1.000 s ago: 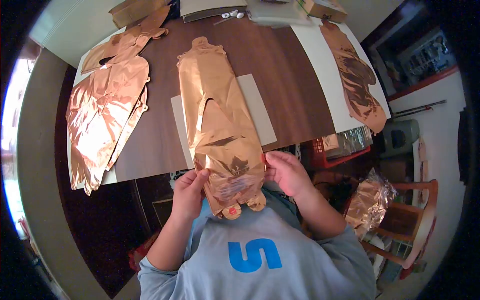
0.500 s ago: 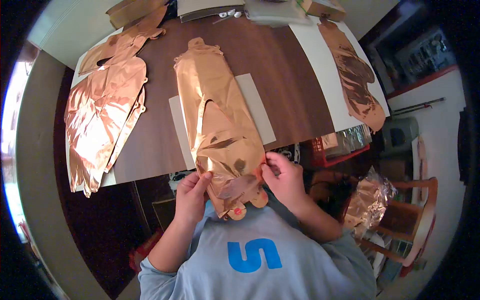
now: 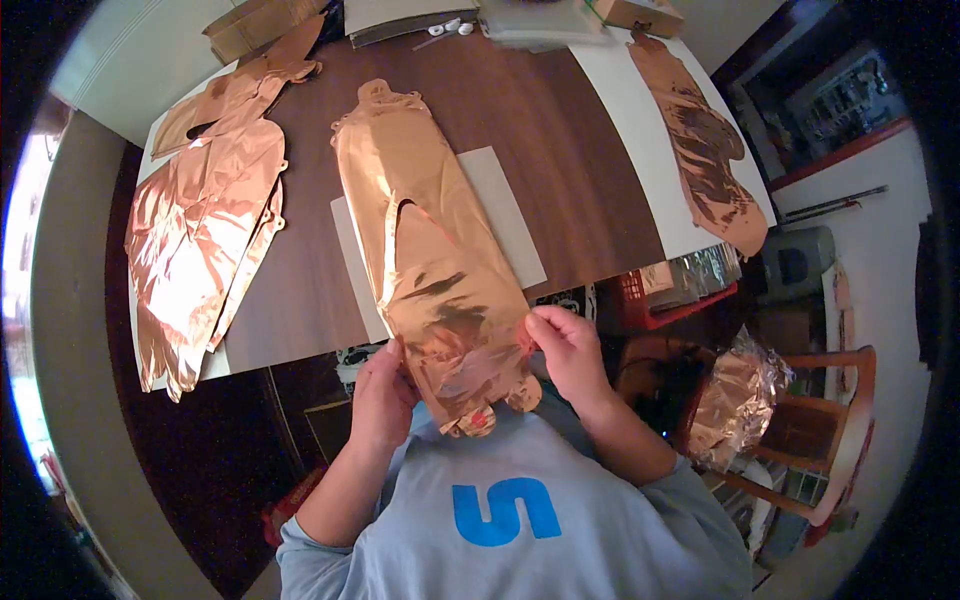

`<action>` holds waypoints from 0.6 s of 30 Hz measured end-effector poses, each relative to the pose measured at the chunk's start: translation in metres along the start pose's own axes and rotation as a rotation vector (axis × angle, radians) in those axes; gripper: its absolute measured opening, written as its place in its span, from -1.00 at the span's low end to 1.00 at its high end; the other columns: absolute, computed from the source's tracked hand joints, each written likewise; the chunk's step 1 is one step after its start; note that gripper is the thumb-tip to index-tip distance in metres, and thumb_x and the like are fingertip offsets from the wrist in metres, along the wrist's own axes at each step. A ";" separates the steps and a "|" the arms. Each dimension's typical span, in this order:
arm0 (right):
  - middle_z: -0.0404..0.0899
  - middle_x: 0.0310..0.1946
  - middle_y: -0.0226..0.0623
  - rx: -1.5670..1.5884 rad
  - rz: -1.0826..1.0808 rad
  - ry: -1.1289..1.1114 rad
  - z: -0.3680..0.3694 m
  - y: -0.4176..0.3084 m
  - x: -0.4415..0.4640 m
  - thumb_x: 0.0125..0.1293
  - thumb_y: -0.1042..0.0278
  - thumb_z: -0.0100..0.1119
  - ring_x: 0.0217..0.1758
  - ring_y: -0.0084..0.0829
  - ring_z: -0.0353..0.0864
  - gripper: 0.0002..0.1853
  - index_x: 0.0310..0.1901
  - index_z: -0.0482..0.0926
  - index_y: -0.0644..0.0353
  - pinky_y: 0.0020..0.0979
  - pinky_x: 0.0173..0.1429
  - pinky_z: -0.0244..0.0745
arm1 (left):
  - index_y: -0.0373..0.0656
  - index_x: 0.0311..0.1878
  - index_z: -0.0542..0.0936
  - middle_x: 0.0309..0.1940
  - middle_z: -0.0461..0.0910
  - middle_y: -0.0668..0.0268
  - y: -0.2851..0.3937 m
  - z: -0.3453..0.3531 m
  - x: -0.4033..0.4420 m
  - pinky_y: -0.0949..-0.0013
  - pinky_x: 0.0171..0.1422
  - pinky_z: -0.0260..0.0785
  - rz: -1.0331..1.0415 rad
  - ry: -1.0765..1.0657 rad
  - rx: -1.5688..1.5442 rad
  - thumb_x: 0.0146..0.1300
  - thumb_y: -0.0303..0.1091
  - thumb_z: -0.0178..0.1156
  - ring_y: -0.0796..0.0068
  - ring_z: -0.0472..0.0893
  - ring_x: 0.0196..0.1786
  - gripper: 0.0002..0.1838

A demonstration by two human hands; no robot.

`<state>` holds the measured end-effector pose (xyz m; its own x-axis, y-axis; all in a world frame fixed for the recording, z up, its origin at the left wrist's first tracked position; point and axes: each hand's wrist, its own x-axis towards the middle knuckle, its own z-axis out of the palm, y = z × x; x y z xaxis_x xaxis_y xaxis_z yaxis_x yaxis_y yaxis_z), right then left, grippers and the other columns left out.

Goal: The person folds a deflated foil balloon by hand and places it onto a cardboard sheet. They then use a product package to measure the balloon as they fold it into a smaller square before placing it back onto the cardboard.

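A flat, uninflated rose-gold foil balloon [image 3: 440,225] lies lengthwise across the table, its near end hanging past the front edge against my shirt. My left hand [image 3: 382,400] pinches its left border near the bottom, fingers closed. On the opposite border my right hand [image 3: 570,355] has thumb and fingers closed on the foil. Creases run across the part between my hands, and rounded tabs show at both ends. Beneath the balloon is a pale sheet [image 3: 505,210], partly covered.
More flat foil balloons [image 3: 215,200] lie in a pile at the left, and another foil balloon [image 3: 700,140] rests on white sheeting at the right. Small white rolls [image 3: 450,27] sit at the back. A wooden chair [image 3: 845,430] holding crumpled foil [image 3: 740,400] and a red crate [image 3: 680,300] stand right.
The balloon's far end has shifted left, and its near part looks flatter, with different creases. Both hands still hold its edges; my left-hand fingers have moved further under the border.
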<state>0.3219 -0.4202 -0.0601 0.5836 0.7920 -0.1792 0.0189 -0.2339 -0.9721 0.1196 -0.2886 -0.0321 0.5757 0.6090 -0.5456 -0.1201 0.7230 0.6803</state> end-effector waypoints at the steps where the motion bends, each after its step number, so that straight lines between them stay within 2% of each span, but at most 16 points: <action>1: 0.73 -0.33 -0.36 0.173 0.093 -0.028 -0.001 0.006 0.000 0.47 0.36 0.14 -0.27 -0.55 0.68 -0.83 -0.17 0.64 0.28 -0.52 -0.15 0.51 | -0.26 0.18 0.51 0.09 0.63 0.17 -0.002 -0.002 0.001 0.16 0.21 0.49 -0.010 -0.014 -0.022 0.56 -0.09 -0.06 0.30 0.64 0.10 -0.57; 3: 0.73 -0.26 -0.35 0.519 0.279 -0.084 -0.002 0.018 -0.001 0.45 0.36 0.16 -0.18 -0.52 0.68 -0.83 -0.16 0.66 0.27 -0.51 -0.05 0.50 | -0.26 0.32 0.41 0.26 0.53 0.15 -0.007 -0.010 0.004 0.05 0.42 0.35 -0.030 -0.041 -0.066 0.55 -0.06 -0.07 0.20 0.54 0.29 -0.50; 6: 0.72 -0.20 -0.32 0.888 0.390 -0.248 -0.005 0.018 0.002 0.42 0.39 0.16 -0.09 -0.45 0.68 -0.84 -0.13 0.67 0.27 -0.44 0.06 0.51 | -0.25 0.34 0.40 0.28 0.52 0.14 -0.006 -0.006 0.002 0.05 0.44 0.34 -0.012 -0.008 -0.053 0.55 -0.08 -0.09 0.16 0.54 0.29 -0.50; 9: 0.72 -0.18 -0.29 0.941 0.533 -0.237 -0.002 0.025 0.003 0.41 0.43 0.14 -0.09 -0.40 0.69 -0.84 -0.10 0.66 0.27 -0.38 0.07 0.53 | -0.26 0.34 0.39 0.29 0.51 0.13 -0.006 -0.003 0.002 0.02 0.45 0.32 -0.059 0.008 -0.114 0.55 -0.06 -0.09 0.14 0.52 0.31 -0.49; 12: 0.72 -0.16 -0.29 0.996 0.527 -0.334 -0.003 0.021 0.002 0.42 0.43 0.11 -0.09 -0.38 0.69 -0.83 -0.08 0.65 0.27 -0.38 0.08 0.53 | -0.27 0.31 0.42 0.21 0.56 0.11 0.000 -0.001 0.001 0.04 0.36 0.43 -0.127 -0.048 -0.152 0.54 -0.09 -0.03 0.16 0.58 0.25 -0.51; 15: 0.72 -0.14 -0.30 0.984 0.511 -0.382 -0.003 0.026 0.002 0.43 0.40 0.11 -0.08 -0.40 0.69 -0.83 -0.07 0.64 0.26 -0.40 0.09 0.52 | -0.28 0.11 0.56 -0.02 0.67 0.10 0.000 0.000 0.002 0.14 0.11 0.58 -0.082 -0.014 -0.017 0.52 -0.13 0.06 0.23 0.70 0.00 -0.62; 18: 0.71 -0.18 -0.30 0.607 0.384 -0.201 0.000 0.016 -0.002 0.48 0.29 0.11 -0.12 -0.44 0.68 -0.77 -0.10 0.64 0.29 -0.42 0.05 0.52 | -0.27 -0.13 0.64 -0.28 0.71 0.16 -0.003 0.002 0.001 0.27 -0.11 0.62 -0.012 0.023 -0.006 0.49 -0.18 0.13 0.34 0.73 -0.26 -0.70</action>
<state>0.3205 -0.4254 -0.0751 0.2981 0.8186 -0.4910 -0.6421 -0.2086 -0.7377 0.1225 -0.2903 -0.0334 0.5584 0.6074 -0.5651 -0.1184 0.7325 0.6704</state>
